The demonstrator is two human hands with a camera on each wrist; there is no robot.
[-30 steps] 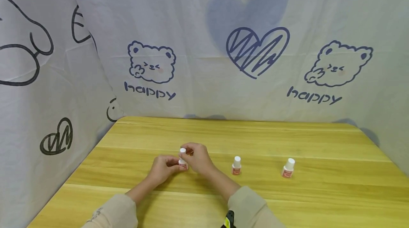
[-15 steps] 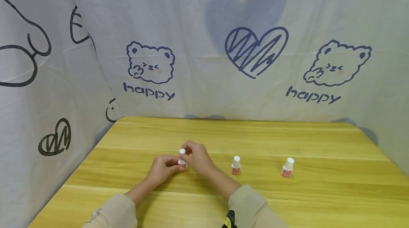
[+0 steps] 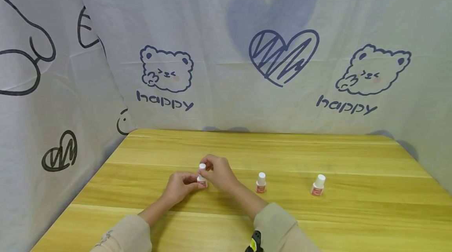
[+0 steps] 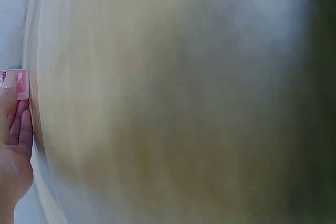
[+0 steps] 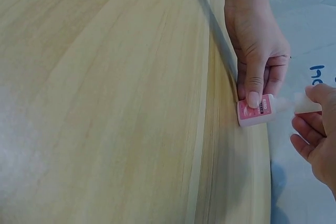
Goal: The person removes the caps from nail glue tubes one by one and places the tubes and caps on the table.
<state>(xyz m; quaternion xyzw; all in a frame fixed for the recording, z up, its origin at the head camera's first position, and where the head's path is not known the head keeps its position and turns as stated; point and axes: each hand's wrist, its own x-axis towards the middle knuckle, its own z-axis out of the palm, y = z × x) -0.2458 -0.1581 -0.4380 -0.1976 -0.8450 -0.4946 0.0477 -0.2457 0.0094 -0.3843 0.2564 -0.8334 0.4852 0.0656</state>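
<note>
The left hand [image 3: 177, 187] pinches a small, pink-labelled white plastic bottle [image 5: 251, 118] upright on the yellow wood-grain table [image 3: 356, 157]; the right hand [image 3: 220, 175] pinches its white cylindrical cap [image 5: 306, 105], partly hidden.

**Your table [image 3: 120, 189] and what stands on it**

You have a yellow wood-grain table in front of you, its streaks running side to side and its far corners rounded. On it you see 3 small white bottles with red labels, well apart in a loose row: the left bottle [image 3: 202, 184], the middle bottle [image 3: 261, 184] and the right bottle [image 3: 317, 187]. The last 2 stand with white caps on.
</note>
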